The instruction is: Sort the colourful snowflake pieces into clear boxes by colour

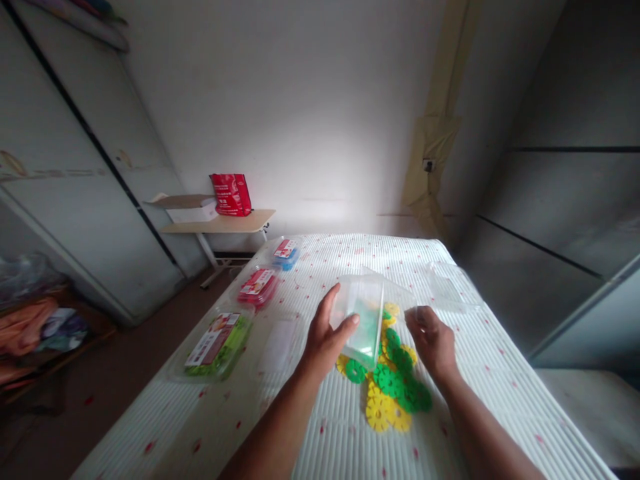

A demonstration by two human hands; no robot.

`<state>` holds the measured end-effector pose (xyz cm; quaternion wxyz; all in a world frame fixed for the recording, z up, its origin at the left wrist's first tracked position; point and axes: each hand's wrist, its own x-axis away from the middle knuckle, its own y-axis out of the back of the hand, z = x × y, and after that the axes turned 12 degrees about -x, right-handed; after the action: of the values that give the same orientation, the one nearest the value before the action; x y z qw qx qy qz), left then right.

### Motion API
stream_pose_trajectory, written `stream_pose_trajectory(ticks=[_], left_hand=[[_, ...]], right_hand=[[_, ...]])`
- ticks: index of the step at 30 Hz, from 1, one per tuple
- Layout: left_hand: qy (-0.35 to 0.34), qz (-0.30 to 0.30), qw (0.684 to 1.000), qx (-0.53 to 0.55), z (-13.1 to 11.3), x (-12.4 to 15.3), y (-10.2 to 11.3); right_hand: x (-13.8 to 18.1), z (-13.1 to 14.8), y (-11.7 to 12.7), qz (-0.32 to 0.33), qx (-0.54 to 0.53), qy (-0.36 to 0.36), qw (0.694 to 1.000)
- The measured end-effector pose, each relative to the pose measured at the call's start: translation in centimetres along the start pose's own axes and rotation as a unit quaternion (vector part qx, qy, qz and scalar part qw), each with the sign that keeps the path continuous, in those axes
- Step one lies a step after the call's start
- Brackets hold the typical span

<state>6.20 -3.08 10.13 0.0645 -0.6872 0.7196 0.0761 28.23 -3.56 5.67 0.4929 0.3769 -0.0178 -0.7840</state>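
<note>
My left hand (pixel 330 333) is wrapped round a clear plastic box (pixel 367 313), its thumb across the near side. The box is tilted, and green shows through its wall. A thin clear flap (pixel 390 283) sticks out behind it to the right. My right hand (pixel 434 340) is closed beside the box, fingertips pinched near the flap; whatever they hold is too faint to make out. Below and between the hands lie several yellow notched plastic discs (pixel 379 410) and green notched plastic discs (pixel 389 380), heaped on a white ribbed cover (pixel 345 433).
Along the left edge stand labelled clear boxes with green pieces (pixel 213 347), red pieces (pixel 259 285) and blue pieces (pixel 287 253). A clear tray (pixel 277 343) lies left of my hands, another clear container (pixel 453 290) at the right. Beyond is a side table (pixel 235 222) with a red bag (pixel 233 195).
</note>
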Motion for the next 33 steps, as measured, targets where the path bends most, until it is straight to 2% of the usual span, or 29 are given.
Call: stream_pose_trajectory(ticks=[4, 7, 9, 11, 14, 17, 19, 21, 24, 28, 33], left_hand=[[-0.009, -0.013, 1.000, -0.018, 0.1, -0.2, 0.4], [0.028, -0.044, 0.998, 0.020, 0.8, -0.6, 0.7], [0.067, -0.052, 0.993, 0.083, 1.5, -0.8, 0.9], [0.102, -0.037, 0.977, 0.181, 2.3, -0.7, 0.9], [0.139, 0.020, 0.933, 0.330, 3.2, -0.4, 1.0], [0.161, 0.055, 0.901, 0.399, 3.6, 0.0, 1.3], [0.170, 0.059, 0.892, 0.415, 3.7, 0.2, 1.6], [0.174, 0.063, 0.887, 0.422, 3.7, 0.3, 1.9], [0.178, 0.084, 0.883, 0.426, 3.8, 0.5, 2.0], [0.176, 0.094, 0.882, 0.428, 4.1, 0.5, 1.8], [0.174, 0.085, 0.887, 0.419, 4.4, 0.4, 1.7]], right_hand=[[0.1, -0.1, 0.0, 0.001, -0.003, -0.003, 1.000], [0.1, 0.0, 0.0, -0.002, -0.006, -0.001, 1.000], [0.1, 0.1, -0.1, -0.008, -0.019, 0.000, 1.000], [0.2, 0.1, -0.2, -0.015, -0.036, -0.004, 0.999], [0.3, 0.0, -0.4, -0.020, -0.061, -0.015, 0.998], [0.4, 0.2, -0.7, -0.025, -0.122, -0.048, 0.991], [0.5, 0.6, -1.1, -0.028, -0.212, -0.093, 0.972], [0.6, 1.2, -1.6, -0.022, -0.317, -0.142, 0.938], [1.0, 2.4, -2.3, 0.017, -0.410, -0.178, 0.894], [1.5, 3.5, -2.8, 0.081, -0.434, -0.179, 0.879], [1.7, 3.2, -2.9, 0.110, -0.428, -0.160, 0.882]])
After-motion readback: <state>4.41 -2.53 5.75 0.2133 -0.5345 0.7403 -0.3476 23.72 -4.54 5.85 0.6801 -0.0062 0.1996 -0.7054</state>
